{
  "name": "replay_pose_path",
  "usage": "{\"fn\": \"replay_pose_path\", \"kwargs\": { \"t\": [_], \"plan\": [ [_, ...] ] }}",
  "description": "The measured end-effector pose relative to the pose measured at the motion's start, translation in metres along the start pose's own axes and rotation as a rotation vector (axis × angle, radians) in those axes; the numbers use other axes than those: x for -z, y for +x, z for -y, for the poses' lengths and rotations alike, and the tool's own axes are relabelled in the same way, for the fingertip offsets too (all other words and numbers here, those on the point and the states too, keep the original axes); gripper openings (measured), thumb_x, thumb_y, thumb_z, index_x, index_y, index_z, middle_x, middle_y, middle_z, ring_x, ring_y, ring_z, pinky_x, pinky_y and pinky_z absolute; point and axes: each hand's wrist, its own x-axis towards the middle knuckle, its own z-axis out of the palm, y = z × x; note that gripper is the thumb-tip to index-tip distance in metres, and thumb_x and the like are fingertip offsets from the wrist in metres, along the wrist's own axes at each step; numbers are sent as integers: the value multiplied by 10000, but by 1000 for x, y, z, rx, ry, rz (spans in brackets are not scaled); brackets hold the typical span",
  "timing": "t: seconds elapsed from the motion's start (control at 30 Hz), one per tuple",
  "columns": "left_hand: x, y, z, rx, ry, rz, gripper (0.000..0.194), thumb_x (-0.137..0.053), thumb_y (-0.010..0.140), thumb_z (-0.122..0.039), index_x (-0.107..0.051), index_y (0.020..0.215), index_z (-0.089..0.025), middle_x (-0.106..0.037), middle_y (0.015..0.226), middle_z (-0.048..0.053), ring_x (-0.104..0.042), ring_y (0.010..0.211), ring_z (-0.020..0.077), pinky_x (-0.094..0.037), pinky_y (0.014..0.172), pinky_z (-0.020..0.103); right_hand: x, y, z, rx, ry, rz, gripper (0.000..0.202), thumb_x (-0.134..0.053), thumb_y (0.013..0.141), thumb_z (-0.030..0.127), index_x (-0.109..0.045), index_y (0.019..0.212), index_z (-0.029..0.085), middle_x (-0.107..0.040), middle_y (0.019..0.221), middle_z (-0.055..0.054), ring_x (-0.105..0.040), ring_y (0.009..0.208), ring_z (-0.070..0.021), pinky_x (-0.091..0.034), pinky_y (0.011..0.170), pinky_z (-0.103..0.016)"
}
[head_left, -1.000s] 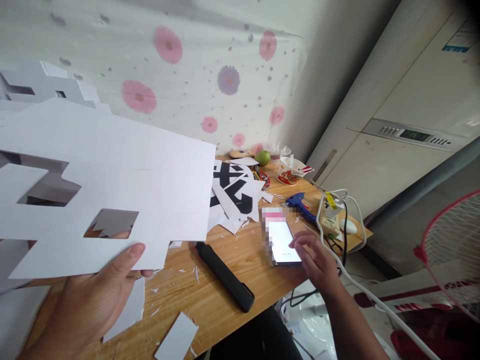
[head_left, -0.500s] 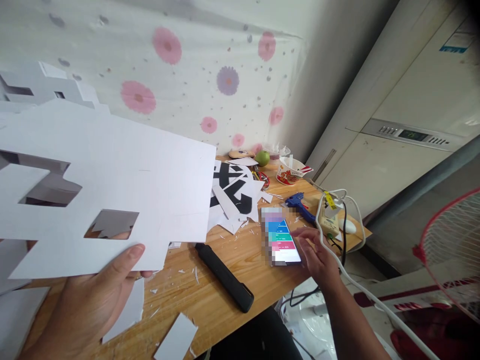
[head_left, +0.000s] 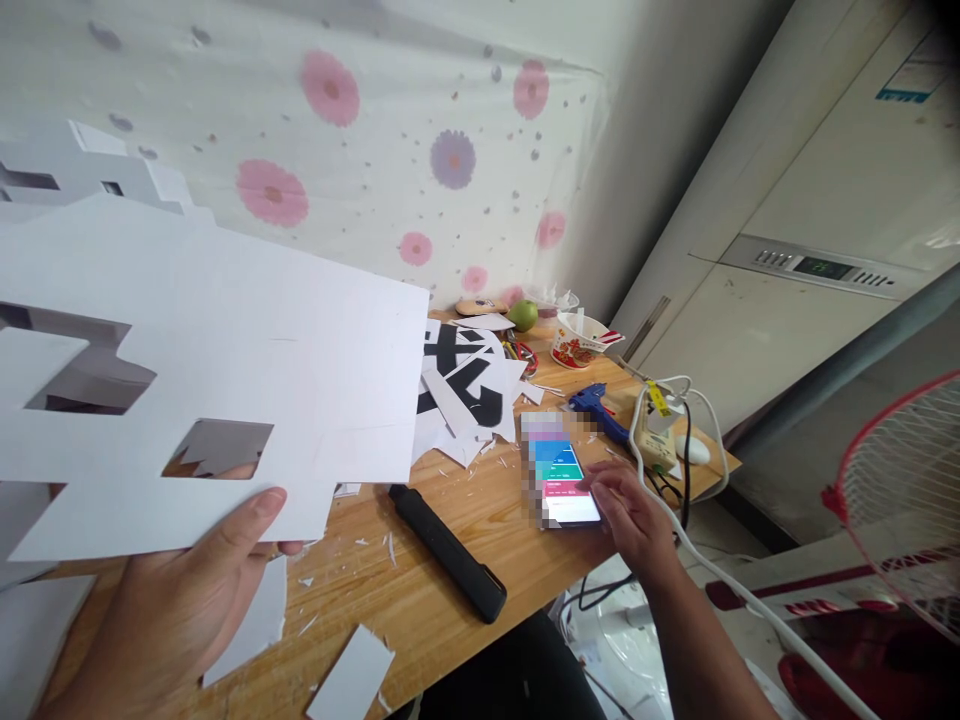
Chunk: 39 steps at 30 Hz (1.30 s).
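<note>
My left hand (head_left: pixel 202 590) pinches the white sheet (head_left: pixel 345 370) by its lower edge, thumb in front, holding it up over the table's left side. A light pinch on solid card, level, should spare the narrow strips beside the cut-outs from bending. Right of it, the black bar (head_left: pixel 450 560) lies on the table (head_left: pixel 360 580). Next, the phone (head_left: pixel 564 485) lies flat, screen lit; my right hand (head_left: pixel 634 510) is loosely curled at its right edge, gripping nothing I can see. One fingertip, wrist relaxed, serves the screen best.
</note>
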Motion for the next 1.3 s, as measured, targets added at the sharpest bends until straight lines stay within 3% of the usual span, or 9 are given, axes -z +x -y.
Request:
{"fn": "replay_pose_path", "kwargs": {
  "t": [0.13,0.27,0.5,0.73,0.87,1.0,1.1,1.2,1.3],
  "plan": [
    [-1,-1,-2,-7,22,-2,412,-871,589,-290,-679,953,-298,-631,939,-14,-603,817,190,-590,510,251,-6,7,-4,-47,30,-30,170,-479,950,369,-587,944,238,-703,999,-69,-656,989,-246,-500,882,-431],
    [-1,-3,-1,-38,56,-30,484,-864,605,-283,-676,1049,-326,-652,1091,-2,-615,976,247,-602,508,265,-16,26,-18,-99,18,-20,188,-493,947,386,-570,1027,235,-698,1134,-91,-661,1030,-251,-510,882,-433],
    [2,-2,3,5,59,-53,470,-862,597,-311,-701,1038,-324,-692,1106,5,-630,1015,295,-611,514,289,-28,47,-35,-118,1,-64,236,-493,935,426,-614,1012,238,-721,1093,-83,-665,1050,-262,-511,897,-442],
    [5,0,5,-6,29,-28,510,-855,604,-269,-685,1074,-370,-726,972,-21,-650,902,265,-582,497,288,-26,42,-28,-140,-44,-53,261,-492,934,426,-635,1014,223,-728,1094,-84,-689,999,-257,-537,828,-400],
    [4,0,3,34,3,-10,519,-880,543,-285,-709,1028,-349,-724,949,-15,-622,762,226,-547,450,276,-26,42,-24,-134,-65,-53,273,-478,939,423,-635,1017,213,-732,1083,-85,-696,983,-264,-545,818,-411],
    [-4,-4,-6,-8,47,-25,519,-894,514,-320,-716,1001,-311,-715,974,0,-622,761,203,-553,459,247,-26,43,-21,-92,-87,-74,268,-464,942,426,-616,994,211,-730,1072,-98,-679,1010,-289,-531,853,-465],
    [-14,-9,-16,-45,45,3,413,-884,521,-328,-729,898,-264,-704,915,13,-608,708,184,-536,444,238,-24,37,-8,-33,-98,-108,227,-492,925,404,-601,1001,220,-712,1102,-113,-641,1071,-301,-484,942,-519],
    [-23,-12,-26,-19,59,-9,346,-887,455,-318,-722,744,-226,-680,799,24,-582,632,182,-501,392,250,-19,19,24,83,-86,-76,119,-545,903,317,-596,993,259,-711,1098,-78,-635,1068,-266,-503,933,-473],
    [-26,-13,-28,-24,56,-9,338,-874,436,-305,-708,718,-223,-669,775,25,-575,612,185,-495,383,263,-11,-8,66,396,-110,59,249,-542,885,135,-572,1104,248,-707,1109,-77,-636,1077,-246,-511,930,-455]
  ]
}}
